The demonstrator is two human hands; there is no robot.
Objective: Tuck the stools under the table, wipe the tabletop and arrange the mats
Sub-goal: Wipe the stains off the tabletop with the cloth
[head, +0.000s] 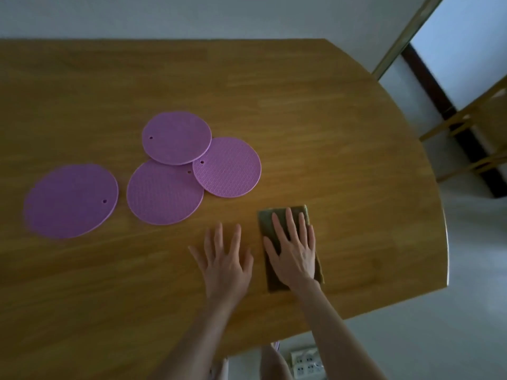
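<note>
Several round purple mats lie on the wooden tabletop (343, 138). One mat (71, 200) sits alone at the left. Three others overlap in a cluster: a top mat (177, 137), a lower mat (163, 196) and a right mat (229, 167). Near the front edge my right hand (293, 252) presses flat, fingers straight, on a dark green wiping cloth (267, 219). My left hand (226, 259) rests flat on the bare wood just left of the cloth, fingers spread. No stool is clearly in view.
A wooden frame piece of furniture (472, 133) stands on the floor at the right, beyond the table's curved end. A white power strip (306, 362) lies on the floor below the front edge, by my legs.
</note>
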